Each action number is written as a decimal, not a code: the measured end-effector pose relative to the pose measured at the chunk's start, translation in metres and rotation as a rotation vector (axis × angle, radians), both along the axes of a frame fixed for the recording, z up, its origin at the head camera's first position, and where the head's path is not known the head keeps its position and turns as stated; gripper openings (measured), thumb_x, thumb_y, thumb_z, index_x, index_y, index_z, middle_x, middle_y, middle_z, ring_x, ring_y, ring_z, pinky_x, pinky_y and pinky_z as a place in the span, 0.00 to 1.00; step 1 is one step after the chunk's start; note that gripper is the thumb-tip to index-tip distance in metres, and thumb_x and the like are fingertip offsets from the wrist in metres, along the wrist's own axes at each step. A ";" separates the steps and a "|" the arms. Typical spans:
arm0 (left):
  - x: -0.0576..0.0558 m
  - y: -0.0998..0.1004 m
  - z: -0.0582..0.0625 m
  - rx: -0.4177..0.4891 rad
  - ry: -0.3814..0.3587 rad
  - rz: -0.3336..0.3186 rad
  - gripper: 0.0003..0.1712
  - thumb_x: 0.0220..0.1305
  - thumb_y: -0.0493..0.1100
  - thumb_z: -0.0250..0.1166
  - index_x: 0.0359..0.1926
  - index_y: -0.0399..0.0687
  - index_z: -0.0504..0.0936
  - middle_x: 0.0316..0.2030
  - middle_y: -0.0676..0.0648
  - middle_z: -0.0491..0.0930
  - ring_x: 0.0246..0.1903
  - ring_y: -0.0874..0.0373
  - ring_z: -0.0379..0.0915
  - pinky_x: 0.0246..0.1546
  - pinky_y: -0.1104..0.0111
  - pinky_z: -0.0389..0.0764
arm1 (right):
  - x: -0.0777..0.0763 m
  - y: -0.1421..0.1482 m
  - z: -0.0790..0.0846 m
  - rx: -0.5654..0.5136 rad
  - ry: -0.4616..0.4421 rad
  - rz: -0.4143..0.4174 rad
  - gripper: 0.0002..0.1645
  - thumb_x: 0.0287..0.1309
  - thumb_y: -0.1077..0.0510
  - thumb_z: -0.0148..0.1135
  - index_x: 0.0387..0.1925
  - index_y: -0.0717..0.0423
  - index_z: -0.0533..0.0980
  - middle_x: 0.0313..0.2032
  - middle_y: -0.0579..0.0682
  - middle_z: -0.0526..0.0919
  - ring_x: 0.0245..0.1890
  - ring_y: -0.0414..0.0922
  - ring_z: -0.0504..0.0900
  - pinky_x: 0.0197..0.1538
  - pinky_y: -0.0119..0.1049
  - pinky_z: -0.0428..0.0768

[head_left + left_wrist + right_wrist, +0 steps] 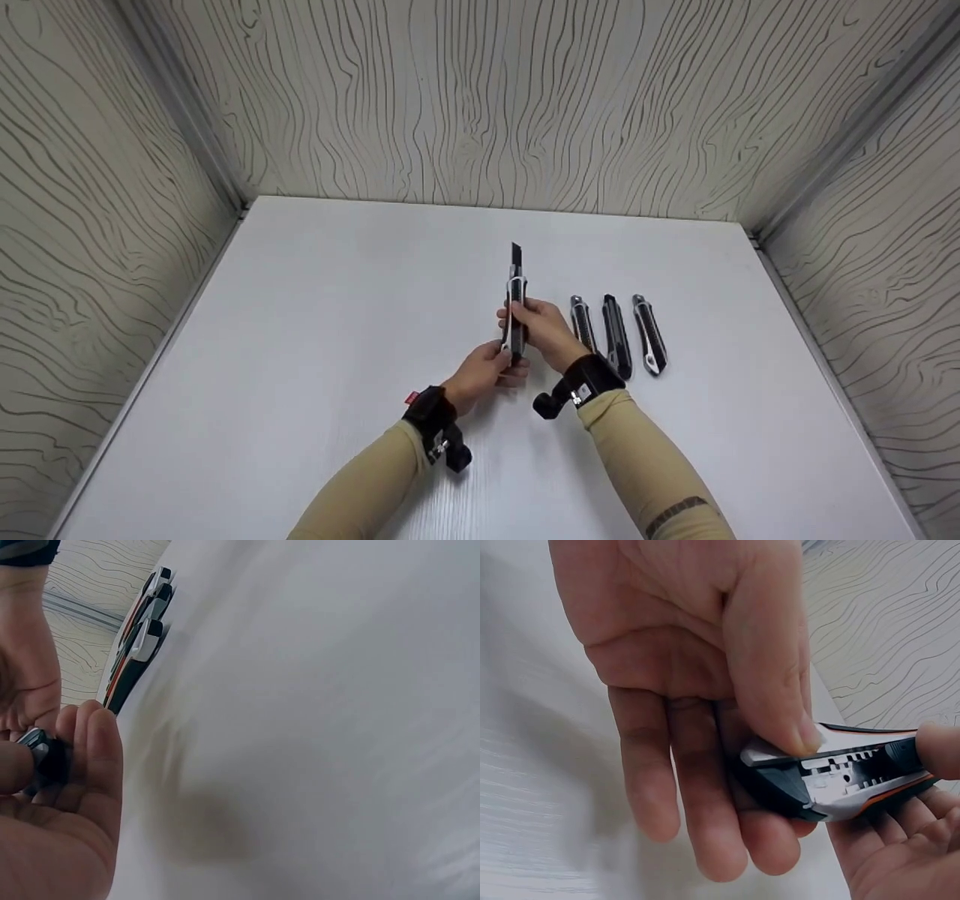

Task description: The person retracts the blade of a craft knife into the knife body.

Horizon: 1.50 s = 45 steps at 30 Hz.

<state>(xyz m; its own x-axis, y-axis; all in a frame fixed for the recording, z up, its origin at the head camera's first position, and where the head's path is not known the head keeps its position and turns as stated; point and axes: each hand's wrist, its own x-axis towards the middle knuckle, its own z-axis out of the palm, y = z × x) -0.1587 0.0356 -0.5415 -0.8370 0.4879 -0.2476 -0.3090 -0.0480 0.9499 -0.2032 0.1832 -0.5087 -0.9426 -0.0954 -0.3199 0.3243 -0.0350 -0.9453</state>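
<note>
Both hands hold a black and silver utility knife above the table, its dark blade extended and pointing away. My left hand pinches the rear end between thumb and fingers. My right hand grips the middle of the body. In the right wrist view, the right thumb lies at the dark slider in the toothed slot. Mostly hidden by fingers in the left wrist view, the knife shows only its dark end.
Three more utility knives lie side by side right of my hands: a near one partly behind the right hand, a middle one and a far one. The white table meets wood-patterned walls at the back and sides.
</note>
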 end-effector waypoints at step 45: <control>-0.002 0.004 -0.004 -0.002 -0.019 0.006 0.18 0.77 0.37 0.42 0.59 0.30 0.67 0.45 0.35 0.81 0.42 0.51 0.83 0.48 0.58 0.84 | 0.003 -0.004 0.001 0.035 -0.008 -0.052 0.24 0.68 0.66 0.51 0.63 0.68 0.67 0.57 0.63 0.79 0.48 0.44 0.83 0.61 0.43 0.76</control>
